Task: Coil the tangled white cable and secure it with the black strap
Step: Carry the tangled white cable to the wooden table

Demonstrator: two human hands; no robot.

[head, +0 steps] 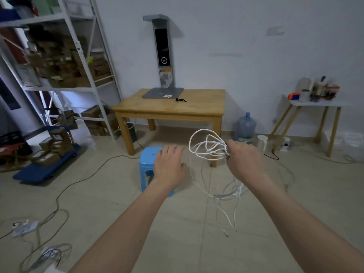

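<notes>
My right hand [243, 160] grips a bunch of loops of the white cable [204, 143], held out in the air in front of me. Loose ends of the cable trail down below the hand toward the floor. To the left of the loops, my left hand [169, 164] hovers flat with fingers apart and holds nothing; it floats above a blue plastic stool [148, 156]. The black strap [181, 99] lies on the wooden table [197, 109] farther ahead, near the base of a grey stand.
A grey stand with a dark screen [163, 56] stands on the table. Metal shelving with boxes [59, 62] fills the left side, with a blue cart [45, 166] below. A water jug [245, 126] and a small white side table [315, 104] are right. Cables and power strips [25, 227] lie on the floor.
</notes>
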